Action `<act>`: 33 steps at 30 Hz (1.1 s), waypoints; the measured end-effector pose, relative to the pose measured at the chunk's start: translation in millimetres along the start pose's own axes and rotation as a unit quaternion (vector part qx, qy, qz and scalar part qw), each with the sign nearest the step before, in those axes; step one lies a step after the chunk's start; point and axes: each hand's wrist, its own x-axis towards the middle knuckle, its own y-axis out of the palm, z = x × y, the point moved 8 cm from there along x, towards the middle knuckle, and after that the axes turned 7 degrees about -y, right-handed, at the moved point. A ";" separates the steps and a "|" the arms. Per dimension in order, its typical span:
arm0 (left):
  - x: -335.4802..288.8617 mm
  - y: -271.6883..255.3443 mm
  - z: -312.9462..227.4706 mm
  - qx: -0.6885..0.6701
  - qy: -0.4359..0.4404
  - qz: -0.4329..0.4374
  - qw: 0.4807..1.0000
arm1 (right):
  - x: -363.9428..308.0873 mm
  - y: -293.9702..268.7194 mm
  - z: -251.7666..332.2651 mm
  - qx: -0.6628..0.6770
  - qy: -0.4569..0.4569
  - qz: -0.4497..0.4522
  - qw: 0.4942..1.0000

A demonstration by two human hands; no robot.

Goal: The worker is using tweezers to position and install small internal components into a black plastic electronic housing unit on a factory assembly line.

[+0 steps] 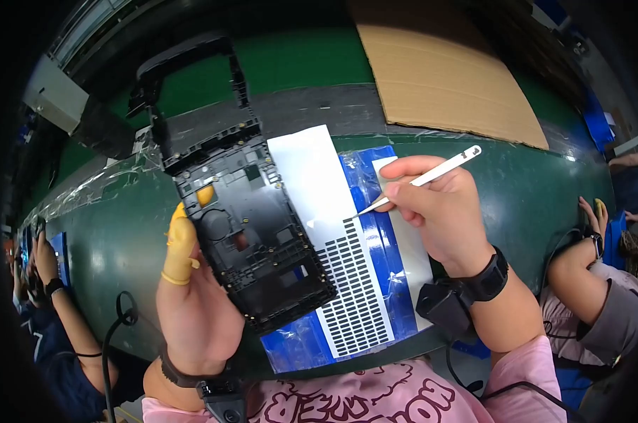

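My left hand (197, 310), with yellow finger covers on its thumb, grips a black plastic housing (266, 204) from beneath and along its left edge. The housing is tilted, its ribbed inner side facing up and a frame-like handle at its far end. Between thumb and fingers, my right hand (449, 218) pinches white fine-tipped tweezers (435, 174). Their tip is at the top row of small black rectangular stickers (354, 289) on a white sheet (306, 166). That sheet lies on a blue, film-covered board (290, 347); the housing hides part of it.
A brown cardboard sheet (453, 77) lies at the far right of the green table (537, 197). A grey ledge runs across the back. Other people's arms are at the left (72, 317) and right (579, 268). Black cables hang near my forearms.
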 end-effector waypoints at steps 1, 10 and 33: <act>-3.1 0.1 -0.5 0.005 -0.006 -0.008 1.000 | -0.4 3.4 2.3 0.031 -0.004 0.006 0.999; -15.8 11.8 18.4 -0.015 -0.078 0.012 0.997 | -41.0 43.2 35.5 0.136 -0.033 0.075 0.987; -26.1 20.5 31.7 0.047 -0.109 0.045 0.992 | -45.4 58.6 16.5 0.144 -0.005 0.093 0.985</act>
